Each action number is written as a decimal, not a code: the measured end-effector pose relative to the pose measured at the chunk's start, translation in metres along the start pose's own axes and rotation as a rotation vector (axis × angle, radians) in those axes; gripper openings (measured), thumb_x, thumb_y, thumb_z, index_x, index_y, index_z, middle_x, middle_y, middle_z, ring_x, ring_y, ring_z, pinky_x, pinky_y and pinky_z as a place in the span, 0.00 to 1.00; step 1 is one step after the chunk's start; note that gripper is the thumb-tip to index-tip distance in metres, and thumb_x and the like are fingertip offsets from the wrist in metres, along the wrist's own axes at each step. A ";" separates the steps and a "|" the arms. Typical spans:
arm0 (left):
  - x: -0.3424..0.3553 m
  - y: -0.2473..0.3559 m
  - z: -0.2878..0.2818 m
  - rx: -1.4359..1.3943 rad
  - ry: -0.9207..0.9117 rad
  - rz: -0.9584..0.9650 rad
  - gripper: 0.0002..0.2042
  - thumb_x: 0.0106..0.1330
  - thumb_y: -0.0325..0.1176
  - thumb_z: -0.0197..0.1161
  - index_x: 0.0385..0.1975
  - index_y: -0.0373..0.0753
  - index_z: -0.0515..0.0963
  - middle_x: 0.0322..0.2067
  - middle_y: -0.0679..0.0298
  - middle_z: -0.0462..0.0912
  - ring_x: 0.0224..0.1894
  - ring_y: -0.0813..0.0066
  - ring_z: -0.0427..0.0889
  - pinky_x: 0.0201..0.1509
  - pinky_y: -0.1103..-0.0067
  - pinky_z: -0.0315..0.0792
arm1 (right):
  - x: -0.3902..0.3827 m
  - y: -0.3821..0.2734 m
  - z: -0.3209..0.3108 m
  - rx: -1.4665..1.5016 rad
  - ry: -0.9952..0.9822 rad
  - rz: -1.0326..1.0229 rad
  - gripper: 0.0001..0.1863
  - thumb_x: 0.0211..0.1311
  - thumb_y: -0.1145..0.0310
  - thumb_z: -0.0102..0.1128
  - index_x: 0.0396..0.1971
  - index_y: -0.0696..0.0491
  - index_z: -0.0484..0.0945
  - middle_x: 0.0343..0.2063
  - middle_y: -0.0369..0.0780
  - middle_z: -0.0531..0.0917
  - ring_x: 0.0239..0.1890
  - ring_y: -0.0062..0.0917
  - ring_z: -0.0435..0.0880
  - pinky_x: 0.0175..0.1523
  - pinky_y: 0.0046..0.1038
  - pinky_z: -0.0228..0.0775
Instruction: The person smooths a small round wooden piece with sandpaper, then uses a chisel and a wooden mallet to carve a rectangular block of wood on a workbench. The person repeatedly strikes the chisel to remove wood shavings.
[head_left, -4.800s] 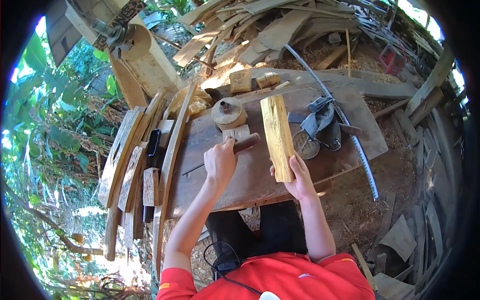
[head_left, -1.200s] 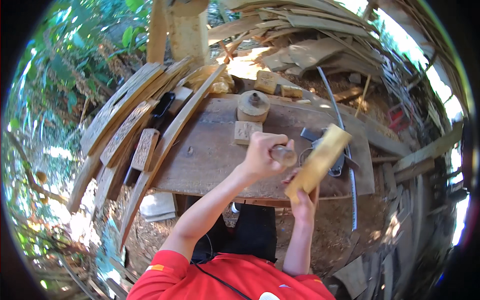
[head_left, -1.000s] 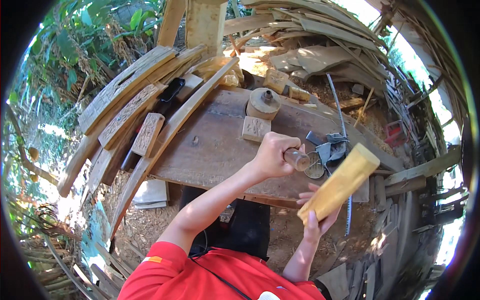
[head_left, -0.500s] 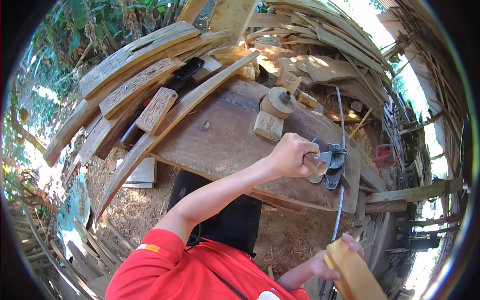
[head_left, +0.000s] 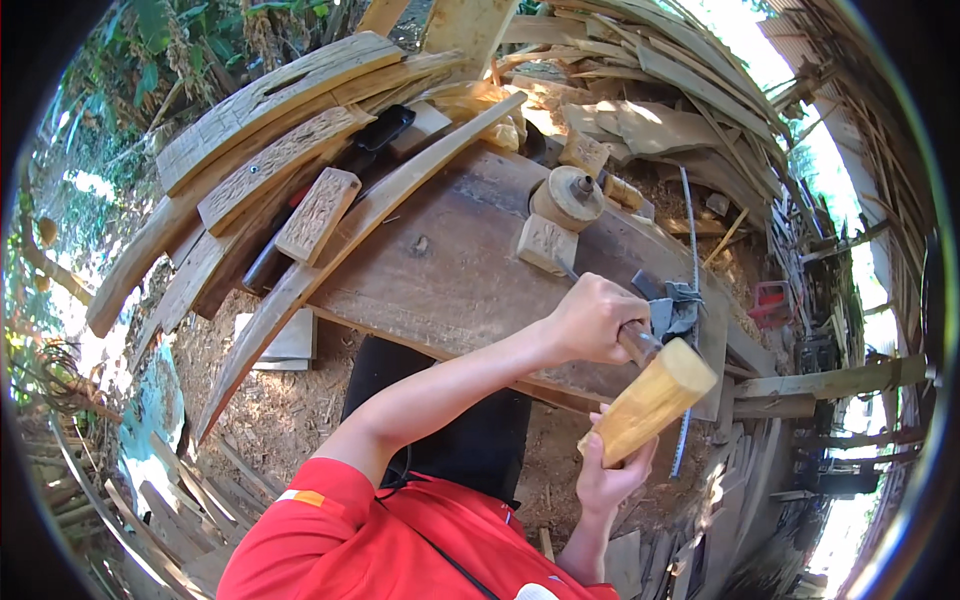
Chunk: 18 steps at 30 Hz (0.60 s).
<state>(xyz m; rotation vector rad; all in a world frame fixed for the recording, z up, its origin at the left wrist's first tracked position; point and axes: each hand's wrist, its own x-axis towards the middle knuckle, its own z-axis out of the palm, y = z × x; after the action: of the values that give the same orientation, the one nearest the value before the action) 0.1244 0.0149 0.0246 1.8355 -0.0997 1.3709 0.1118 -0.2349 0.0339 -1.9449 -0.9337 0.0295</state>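
Observation:
My left hand (head_left: 603,318) is closed around the wooden handle (head_left: 636,342) of a chisel. A thin dark blade (head_left: 567,268) sticks out past the fist, toward a small carved wooden block (head_left: 547,246) on the bench. In my right hand (head_left: 610,480), fingers wrapped round it, is a thick yellowish wooden mallet (head_left: 650,405). Its broad end lies at the butt of the chisel handle; whether they touch, I cannot tell. Beyond my left hand lies a bundle of grey cloth (head_left: 678,308) beside a long thin metal strip (head_left: 690,225).
The brown wooden bench (head_left: 440,285) spans the middle. A round wooden piece with a dark knob (head_left: 568,200) stands behind the carved block. A long curved plank (head_left: 365,225) crosses the bench's left side, with another carved block (head_left: 318,215) beside it. Stacked boards (head_left: 670,75) fill the back.
My right hand has swung the mallet up and left from the lower right to the chisel's handle end. My left fist has shifted slightly, and the blade now shows.

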 end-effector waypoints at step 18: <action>-0.015 -0.004 0.006 -0.008 0.022 0.092 0.12 0.37 0.34 0.72 0.20 0.43 0.76 0.18 0.61 0.78 0.22 0.57 0.82 0.27 0.64 0.75 | -0.020 0.032 0.019 -0.130 0.051 -0.064 0.30 0.72 0.50 0.62 0.53 0.66 0.77 0.48 0.54 0.86 0.44 0.40 0.88 0.55 0.37 0.79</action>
<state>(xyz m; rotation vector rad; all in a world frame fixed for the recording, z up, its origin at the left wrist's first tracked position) 0.1253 0.0081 0.0098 1.8282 -0.1808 1.4515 0.1096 -0.2421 -0.0078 -2.0237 -0.9839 -0.1197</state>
